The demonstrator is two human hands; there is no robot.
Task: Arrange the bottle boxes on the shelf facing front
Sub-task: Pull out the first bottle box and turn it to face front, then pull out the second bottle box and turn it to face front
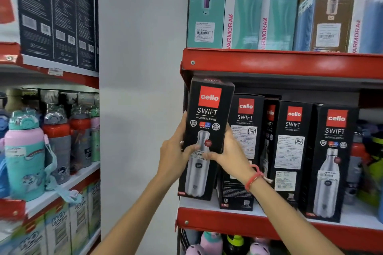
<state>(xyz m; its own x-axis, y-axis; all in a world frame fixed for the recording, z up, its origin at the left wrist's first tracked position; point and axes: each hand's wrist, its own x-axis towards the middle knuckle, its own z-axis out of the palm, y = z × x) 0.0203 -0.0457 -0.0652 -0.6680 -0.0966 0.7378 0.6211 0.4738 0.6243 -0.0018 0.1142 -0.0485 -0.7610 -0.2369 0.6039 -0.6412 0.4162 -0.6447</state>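
Both hands (176, 151) gripping black "cello SWIFT" box (207, 130), front-facing, shelf (269, 225)

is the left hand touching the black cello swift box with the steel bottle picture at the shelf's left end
Touching. The head view shows the left hand wrapped on the black Cello Swift box's left edge, thumb pressed on its front; the right hand grips the other side.

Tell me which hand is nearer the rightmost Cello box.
Right. The right hand grips the held box's right edge, toward the rightmost Cello box; the left hand grips its left edge, farther away.
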